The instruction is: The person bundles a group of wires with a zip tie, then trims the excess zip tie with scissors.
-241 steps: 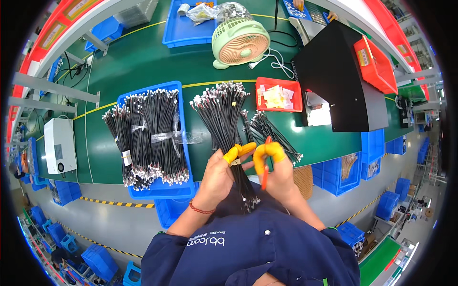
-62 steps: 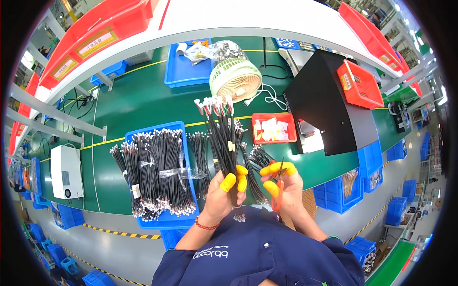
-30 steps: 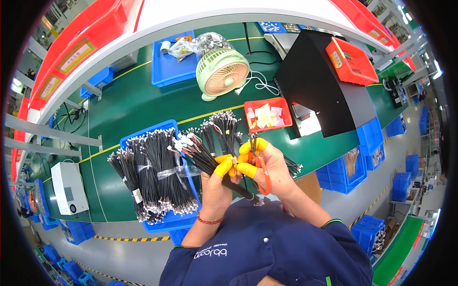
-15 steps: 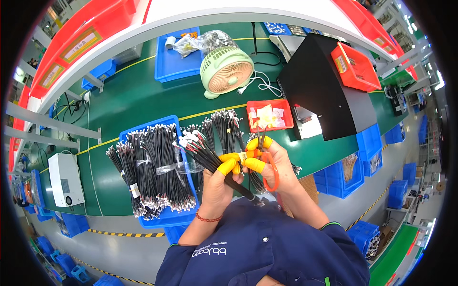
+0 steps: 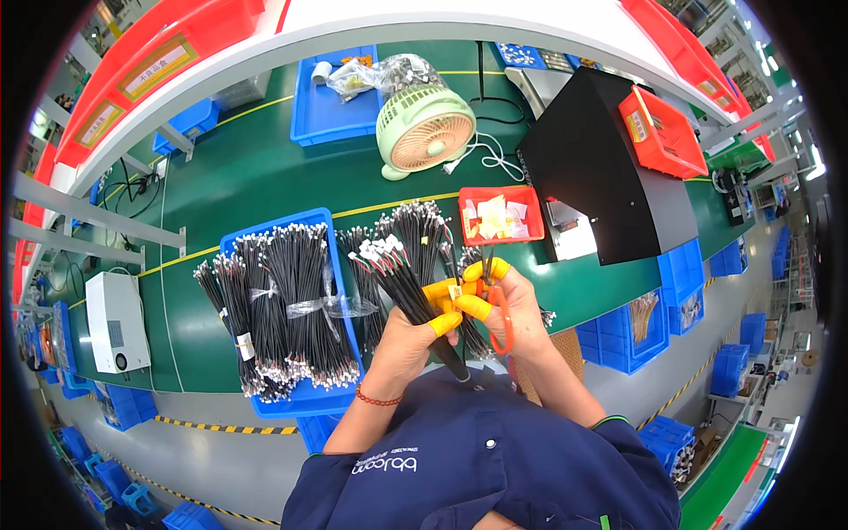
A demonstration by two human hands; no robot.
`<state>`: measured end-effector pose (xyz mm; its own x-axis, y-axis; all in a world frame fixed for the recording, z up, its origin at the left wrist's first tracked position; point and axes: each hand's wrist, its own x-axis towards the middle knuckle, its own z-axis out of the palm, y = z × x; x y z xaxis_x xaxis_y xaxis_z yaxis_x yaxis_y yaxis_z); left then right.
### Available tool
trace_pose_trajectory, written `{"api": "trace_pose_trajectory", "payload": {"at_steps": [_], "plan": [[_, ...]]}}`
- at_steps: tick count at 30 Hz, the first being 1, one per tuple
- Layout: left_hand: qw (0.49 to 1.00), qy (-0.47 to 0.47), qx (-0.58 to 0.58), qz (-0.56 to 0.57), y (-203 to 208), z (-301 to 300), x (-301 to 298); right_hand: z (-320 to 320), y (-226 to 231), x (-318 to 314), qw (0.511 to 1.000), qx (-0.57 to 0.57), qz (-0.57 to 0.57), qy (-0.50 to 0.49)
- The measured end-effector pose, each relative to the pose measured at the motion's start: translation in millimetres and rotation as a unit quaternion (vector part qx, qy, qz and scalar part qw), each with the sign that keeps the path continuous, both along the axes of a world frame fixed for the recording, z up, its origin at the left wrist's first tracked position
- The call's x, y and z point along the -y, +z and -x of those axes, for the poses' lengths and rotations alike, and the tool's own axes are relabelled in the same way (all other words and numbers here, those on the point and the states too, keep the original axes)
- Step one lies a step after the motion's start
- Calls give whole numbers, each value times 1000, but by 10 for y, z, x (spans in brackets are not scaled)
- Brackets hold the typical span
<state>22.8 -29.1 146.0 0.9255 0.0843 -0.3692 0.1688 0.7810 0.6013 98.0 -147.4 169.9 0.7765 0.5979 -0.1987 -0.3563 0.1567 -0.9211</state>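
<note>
My left hand [image 5: 408,346], in yellow finger cots, is closed around a bundle of black cables [image 5: 399,290] with white connectors at the far end. The bundle slants down toward my chest. My right hand [image 5: 521,320] holds orange-handled scissors [image 5: 503,329], blades pointing away from me. Between the fingertips of both hands sits a small pale-yellow tag [image 5: 454,291] by the bundle; which fingers grip it I cannot tell. Beneath and beyond my hands lie more black cable bundles [image 5: 415,231] on the green table.
A blue tray [image 5: 309,405] piled with tied cable bundles [image 5: 300,291] is at left. Beyond my hands stand a red bin [image 5: 477,238] of yellow and white slips, a green fan [image 5: 426,132] and a black box-shaped machine [image 5: 609,168]. A shelf edge [image 5: 389,25] arches overhead.
The bundle's connector end has swung to the right, and my left hand has turned with it, its thumb now nearer the right hand. The scissors stay in my right hand.
</note>
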Motion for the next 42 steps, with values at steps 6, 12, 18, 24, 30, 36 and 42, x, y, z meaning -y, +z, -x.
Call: {"api": "trace_pose_trajectory", "payload": {"at_steps": [6, 12, 18, 24, 30, 36, 42], "plan": [[999, -19, -14, -29, -80, 18, 1, 58, -29, 4, 996, 61, 70, -19], [999, -16, -14, -41, -58, 21, 49, 82, -111, 32, 974, 194, 94, -65], [993, 104, -46, -19, -5, 38, 80, 194, 296, 313, 974, -55, 77, 206], [992, 107, -46, -49, 73, 56, 112, 220, 306, 267, 964, -23, 144, 221], [994, 96, -46, -39, 94, 75, 117, 223, 293, 252, 967, 46, 142, 206], [995, 94, -26, -10, 78, 119, 105, 250, 293, 232, 964, 52, 165, 203], [991, 121, -47, -17, 58, 95, 118, 262, 279, 185, 961, 130, 165, 180]]}}
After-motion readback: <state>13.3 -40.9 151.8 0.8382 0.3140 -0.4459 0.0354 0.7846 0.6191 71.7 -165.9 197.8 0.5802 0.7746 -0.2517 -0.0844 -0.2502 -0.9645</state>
